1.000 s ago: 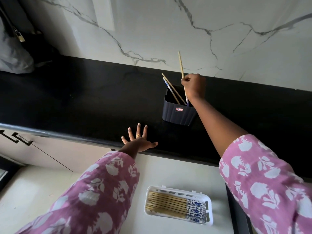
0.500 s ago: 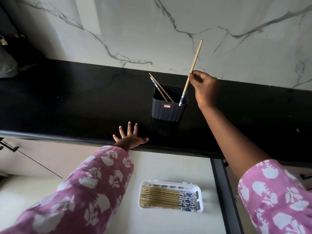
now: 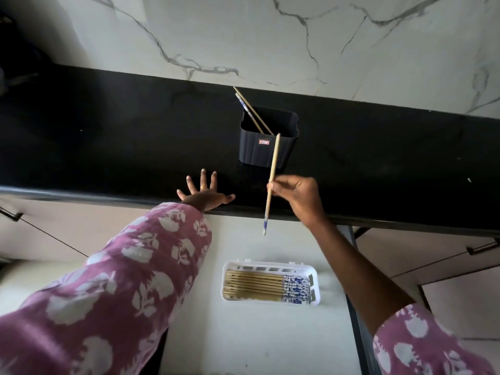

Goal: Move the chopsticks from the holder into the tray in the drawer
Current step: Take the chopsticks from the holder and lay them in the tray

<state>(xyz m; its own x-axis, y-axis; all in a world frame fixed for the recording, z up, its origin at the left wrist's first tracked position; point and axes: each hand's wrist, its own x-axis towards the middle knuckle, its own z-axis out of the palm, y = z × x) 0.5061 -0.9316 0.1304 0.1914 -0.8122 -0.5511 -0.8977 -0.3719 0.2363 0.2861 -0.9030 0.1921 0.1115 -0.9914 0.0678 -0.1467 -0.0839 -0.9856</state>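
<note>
My right hand pinches one wooden chopstick with a blue-patterned tip, held nearly upright in front of the counter edge, tip pointing down over the drawer. The dark ribbed holder stands on the black counter with two chopsticks leaning to its back left. Below, the white tray lies in the open drawer with several chopsticks laid flat, patterned ends to the right. My left hand rests flat on the counter edge, fingers spread.
A white marble wall rises behind the counter. Cabinet fronts with dark handles flank the drawer on both sides. The drawer's dark right rail runs past the tray. A dark shape sits at the counter's far left.
My right hand has carried the chopstick from above the holder toward me, down past the counter edge. The view has tilted down. My left hand stays on the counter.
</note>
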